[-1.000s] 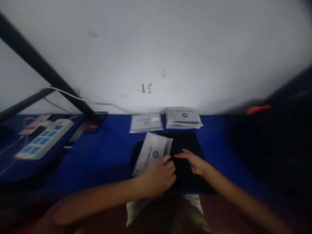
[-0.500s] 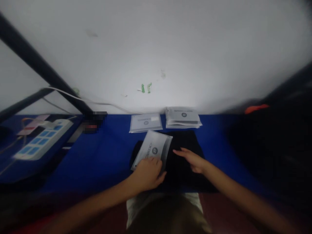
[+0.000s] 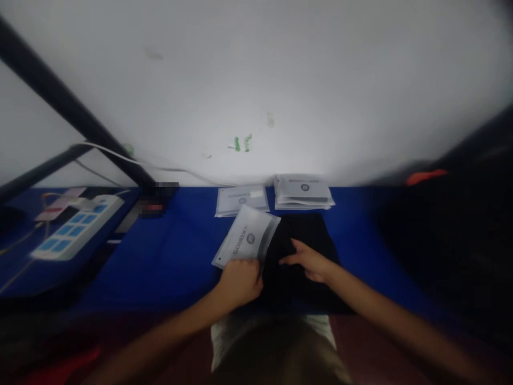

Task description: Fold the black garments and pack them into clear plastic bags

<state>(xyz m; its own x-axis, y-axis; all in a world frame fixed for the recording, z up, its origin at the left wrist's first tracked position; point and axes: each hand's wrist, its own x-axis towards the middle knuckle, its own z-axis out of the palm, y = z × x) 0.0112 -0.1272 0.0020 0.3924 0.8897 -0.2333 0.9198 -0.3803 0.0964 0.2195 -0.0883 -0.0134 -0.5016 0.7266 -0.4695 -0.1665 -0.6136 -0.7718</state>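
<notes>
My left hand (image 3: 241, 280) is closed on the near edge of a frosted plastic bag (image 3: 252, 232) with dark lettering and a round logo. The bag is tilted, above a black cloth item (image 3: 312, 235) spread on the blue table. To the right, my right hand (image 3: 310, 261) reaches over the black cloth, thumb and forefinger apart, with nothing visible between them. Whether its fingertips touch the cloth I cannot tell. Behind the held bag lies another printed bag (image 3: 228, 202), flat on the table. A stack of similar bags (image 3: 306, 192) sits to its right, by the wall.
A white power strip (image 3: 78, 227) with blue sockets and plugged-in cables lies at the left. A white cable (image 3: 160, 169) runs along the wall (image 3: 320, 96). Dark frame bars (image 3: 64, 96) slant across the left, and a large dark shape (image 3: 452, 240) fills the right side.
The held bag has shifted slightly left and away from me with my left hand. My right hand has moved a little left and nearer, its thumb and forefinger now spread wider.
</notes>
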